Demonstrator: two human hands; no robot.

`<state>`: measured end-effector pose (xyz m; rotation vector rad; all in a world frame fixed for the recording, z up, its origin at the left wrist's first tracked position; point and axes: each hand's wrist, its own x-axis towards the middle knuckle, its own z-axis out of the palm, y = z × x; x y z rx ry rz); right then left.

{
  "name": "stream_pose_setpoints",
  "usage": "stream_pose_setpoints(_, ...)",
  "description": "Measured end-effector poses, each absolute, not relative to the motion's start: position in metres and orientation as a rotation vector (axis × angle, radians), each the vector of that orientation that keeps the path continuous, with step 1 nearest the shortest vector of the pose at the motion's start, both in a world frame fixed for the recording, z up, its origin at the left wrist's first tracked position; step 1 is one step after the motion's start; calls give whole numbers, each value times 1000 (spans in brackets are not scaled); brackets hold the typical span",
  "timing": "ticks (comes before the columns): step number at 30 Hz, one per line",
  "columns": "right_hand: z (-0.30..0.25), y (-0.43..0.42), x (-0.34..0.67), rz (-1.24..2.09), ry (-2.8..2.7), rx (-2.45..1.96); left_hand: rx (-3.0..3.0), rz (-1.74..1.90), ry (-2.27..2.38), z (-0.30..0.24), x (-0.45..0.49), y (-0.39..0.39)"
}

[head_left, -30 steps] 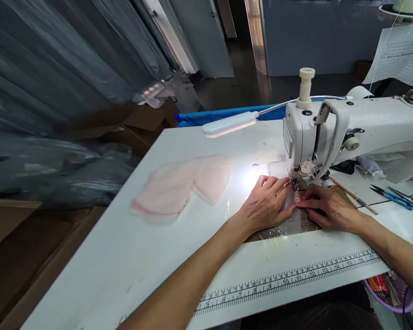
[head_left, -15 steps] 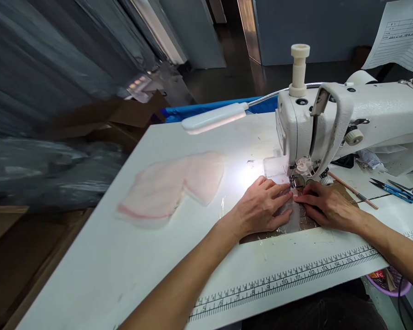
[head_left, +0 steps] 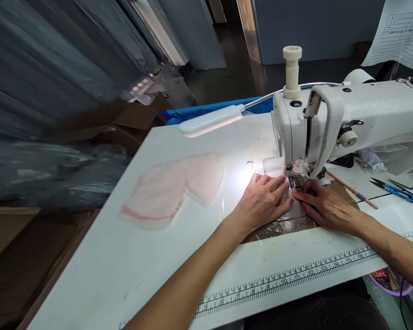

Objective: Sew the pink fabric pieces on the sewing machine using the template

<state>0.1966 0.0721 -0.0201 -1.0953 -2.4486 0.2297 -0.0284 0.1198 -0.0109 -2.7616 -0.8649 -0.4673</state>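
A white sewing machine (head_left: 375,105) stands at the right, its needle area low at the front. Under and in front of the presser foot lies a narrow piece of sheer whitish fabric (head_left: 296,210), partly covered by my hands. My left hand (head_left: 261,201) rests on it just left of the foot, fingers stretched forward and lying flat. Close in on the right, my right hand (head_left: 325,206) pinches the fabric's near part between thumb and forefinger. Beneath both is a brown, shiny plate (head_left: 270,233). A pale pink sheer fabric piece (head_left: 172,183) is spread on the table to the left.
A lamp (head_left: 211,121) on a flexible neck lights the table. Right of the machine foot lie a thin wooden stick (head_left: 351,188) and blue thread snips (head_left: 395,189). A ruler strip (head_left: 285,281) runs along the front edge. Below it hangs a purple basket (head_left: 404,289). Cardboard boxes (head_left: 134,117) stand at left.
The fabric strip has slid away from me toward the presser foot, uncovering more of the brown plate. My left hand has shifted slightly forward and left; my right hand has barely moved.
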Motion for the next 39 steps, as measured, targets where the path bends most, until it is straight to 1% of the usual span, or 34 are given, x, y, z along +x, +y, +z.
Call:
stream_pose_setpoints(4,-19,73,198,262,-2431,-1108,-2761,-485,-940,-13,-27,120)
stream_pose_setpoints(8,-11,75,203,464,-2335,-1207,-2757,-564,-966,-12,-29,121)
stream_pose_setpoints(11,-1,77,207,557,-2228,-1253,-2857,-711,-870,-8,-33,121)
stream_pose_setpoints(14,5,79,208,557,-2149,-1261,-3124,-821,-686,-5,-36,119)
stream_pose_setpoints(18,6,79,207,577,-2102,-1271,-3304,-806,-688,-5,-38,118)
stream_pose_setpoints(25,-4,71,200,717,-2177,-1154,-3326,-826,-779,-6,-35,120)
stream_pose_setpoints(28,-8,67,195,682,-2288,-1121,-3307,-861,-793,-4,-34,118)
stream_pose_setpoints(32,-13,67,189,584,-2287,-1157,-3273,-921,-757,-2,-34,117)
stream_pose_setpoints(39,-9,69,190,621,-2240,-1094,-3180,-1126,-576,-2,-32,117)
